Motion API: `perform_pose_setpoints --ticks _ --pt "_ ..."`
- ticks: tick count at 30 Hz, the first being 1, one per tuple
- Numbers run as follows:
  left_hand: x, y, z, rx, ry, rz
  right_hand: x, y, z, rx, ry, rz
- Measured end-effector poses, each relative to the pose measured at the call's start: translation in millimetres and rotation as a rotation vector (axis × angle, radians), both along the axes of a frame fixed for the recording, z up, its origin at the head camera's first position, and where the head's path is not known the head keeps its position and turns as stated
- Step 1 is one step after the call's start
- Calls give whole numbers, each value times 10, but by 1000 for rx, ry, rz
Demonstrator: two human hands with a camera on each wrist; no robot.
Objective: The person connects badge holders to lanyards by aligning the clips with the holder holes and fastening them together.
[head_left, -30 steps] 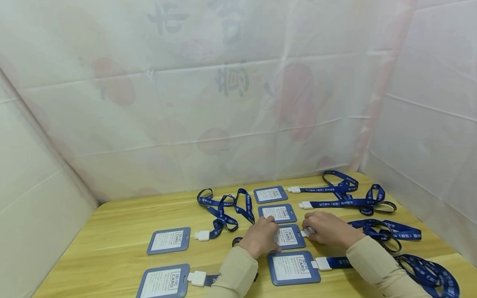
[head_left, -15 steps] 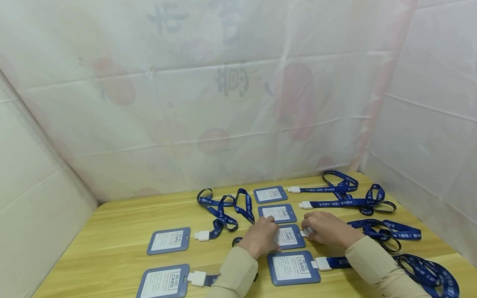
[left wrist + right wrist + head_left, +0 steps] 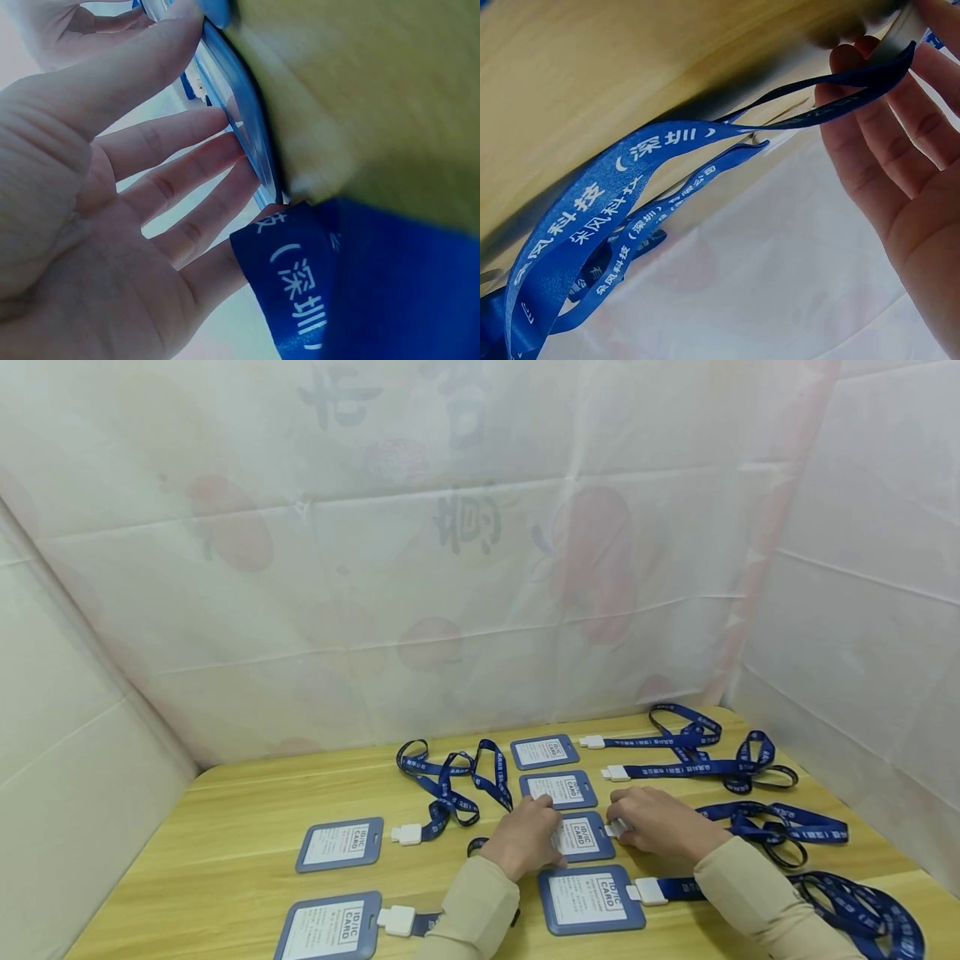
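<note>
My left hand [image 3: 525,837] grips the left part of a blue-framed ID card holder [image 3: 590,837], third from the back in the right column. In the left wrist view, its thumb and fingers lie on opposite edges of that card holder [image 3: 244,97]. With its fingertips, my right hand [image 3: 667,821] pinches the white clip [image 3: 618,827] of a blue lanyard at the holder's slotted end. Fingers partly hide this clip, so how it joins the slot cannot be told. The lanyard's strap [image 3: 667,142] trails away from the right hand in the right wrist view.
Other card holders [image 3: 592,900] [image 3: 558,789] [image 3: 545,752] lie before and behind the held one. Two more holders [image 3: 340,845] [image 3: 330,928] are at the left. Blue lanyards [image 3: 862,910] [image 3: 453,781] curl over the wooden table [image 3: 225,827]. White cloth walls [image 3: 465,610] enclose the back and sides.
</note>
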State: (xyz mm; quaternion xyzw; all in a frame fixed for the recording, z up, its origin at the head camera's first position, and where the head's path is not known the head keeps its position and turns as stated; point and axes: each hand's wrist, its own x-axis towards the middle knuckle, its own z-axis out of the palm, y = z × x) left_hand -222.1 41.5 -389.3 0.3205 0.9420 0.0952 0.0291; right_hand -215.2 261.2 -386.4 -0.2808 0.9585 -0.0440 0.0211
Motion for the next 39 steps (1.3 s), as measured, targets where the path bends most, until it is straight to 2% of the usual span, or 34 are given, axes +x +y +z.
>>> perform_pose_setpoints --ticks 22,39 --pt "11 3 12 8 -8 -4 -1 -22 30 -14 -40 -12" --pt "12 -2 16 1 -1 -9 44 -30 11 -22 1 -36"
